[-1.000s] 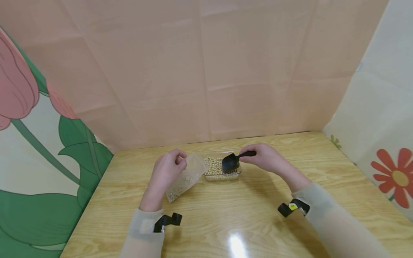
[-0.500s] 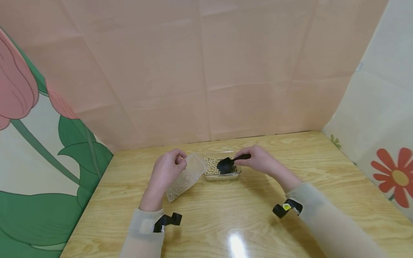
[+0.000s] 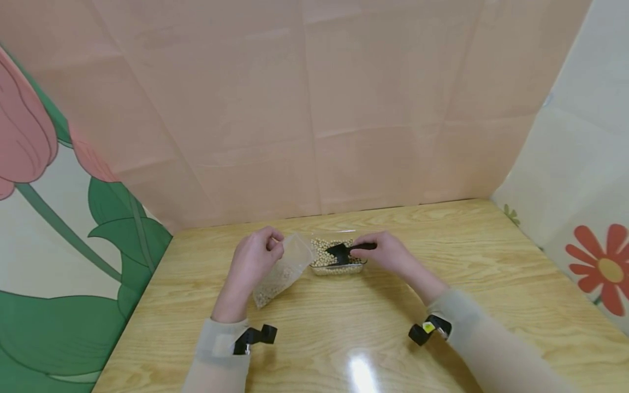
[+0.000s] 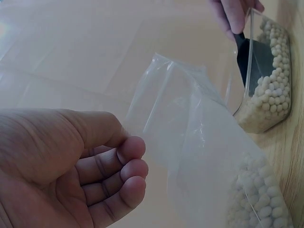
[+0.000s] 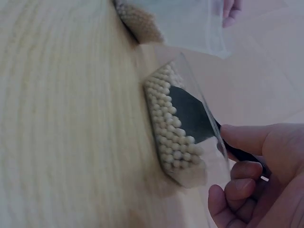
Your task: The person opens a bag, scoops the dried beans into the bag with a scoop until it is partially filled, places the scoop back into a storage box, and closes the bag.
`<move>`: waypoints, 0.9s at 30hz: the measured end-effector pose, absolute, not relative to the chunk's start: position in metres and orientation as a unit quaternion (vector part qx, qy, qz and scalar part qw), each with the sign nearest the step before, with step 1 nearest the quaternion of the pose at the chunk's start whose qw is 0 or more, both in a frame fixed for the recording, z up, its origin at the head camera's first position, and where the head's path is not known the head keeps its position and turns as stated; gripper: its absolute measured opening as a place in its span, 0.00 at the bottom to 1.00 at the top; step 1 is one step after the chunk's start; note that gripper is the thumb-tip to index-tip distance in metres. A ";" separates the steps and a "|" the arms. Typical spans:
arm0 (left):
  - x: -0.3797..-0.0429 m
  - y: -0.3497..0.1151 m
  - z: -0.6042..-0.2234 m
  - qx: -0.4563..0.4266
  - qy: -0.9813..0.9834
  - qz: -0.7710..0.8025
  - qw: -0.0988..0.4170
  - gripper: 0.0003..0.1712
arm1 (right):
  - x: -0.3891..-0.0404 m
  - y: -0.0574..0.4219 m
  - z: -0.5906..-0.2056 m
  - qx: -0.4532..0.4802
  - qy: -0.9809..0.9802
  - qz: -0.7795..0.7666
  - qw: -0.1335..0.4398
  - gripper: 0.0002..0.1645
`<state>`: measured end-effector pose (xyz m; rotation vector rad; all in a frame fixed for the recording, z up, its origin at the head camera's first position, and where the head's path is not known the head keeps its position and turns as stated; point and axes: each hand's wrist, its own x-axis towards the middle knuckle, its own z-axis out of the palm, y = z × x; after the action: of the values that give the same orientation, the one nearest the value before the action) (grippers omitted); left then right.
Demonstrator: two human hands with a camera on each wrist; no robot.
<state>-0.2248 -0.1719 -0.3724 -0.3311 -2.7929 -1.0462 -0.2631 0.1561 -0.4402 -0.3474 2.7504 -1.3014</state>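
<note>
Scoop: black scoop (image 5: pixel 192 115), sitting inside the clear tub, blade partly sunk in the beans towards the right end, handle sloping up to the right. I reckon that slant is what lets the edge bite in.
Right hand: the right hand (image 3: pixel 388 252) pinches the scoop handle between thumb and fingers, just off the tub's right end, likely so the fingers don't get in the way of the blade.
Tub: clear tub (image 3: pixel 338 270), no lid on it, standing on the table, so you can see the load straight through the walls.
Beans: round pale beans (image 3: pixel 321 254), a good heap of them, with the scoop blade covering part.
Bag: clear plastic bag (image 3: pixel 297 254), just left of the tub and leaning towards it, with its own beans (image 4: pixel 262 202) slumped at the bottom. Can't honestly tell if the mouth is spread or pressed together.
Left hand: the left hand (image 3: pixel 257 254) pinches the bag's upper left edge, probably because film that floppy would fold over otherwise.
Table: wood-grain table (image 3: pixel 319 338) under everything, glare at the near side.
Behind: plain pinkish backdrop (image 3: pixel 314 109) at the far edge.
</note>
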 end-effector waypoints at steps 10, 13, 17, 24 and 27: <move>-0.224 -0.172 -0.373 -0.111 -0.928 -0.348 0.068 0.10 | -0.257 0.149 -0.450 -0.081 0.896 -0.434 0.044 0.24; -0.224 -0.172 -0.373 -0.110 -0.929 -0.348 0.067 0.10 | -0.258 0.149 -0.450 -0.071 0.891 -0.446 0.050 0.24; -0.224 -0.172 -0.374 -0.108 -0.928 -0.351 0.065 0.10 | -0.260 0.149 -0.452 -0.067 0.885 -0.457 0.053 0.24; -0.224 -0.172 -0.374 -0.105 -0.928 -0.353 0.065 0.10 | -0.259 0.149 -0.459 -0.073 0.870 -0.484 0.051 0.22; -0.224 -0.172 -0.374 -0.104 -0.928 -0.353 0.064 0.11 | -0.259 0.149 -0.462 -0.067 0.863 -0.499 0.051 0.22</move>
<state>-0.2243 -0.1718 -0.3736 -0.3141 -2.8007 -1.0659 -0.2594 0.1492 -0.4623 -0.2053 2.6255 -1.5182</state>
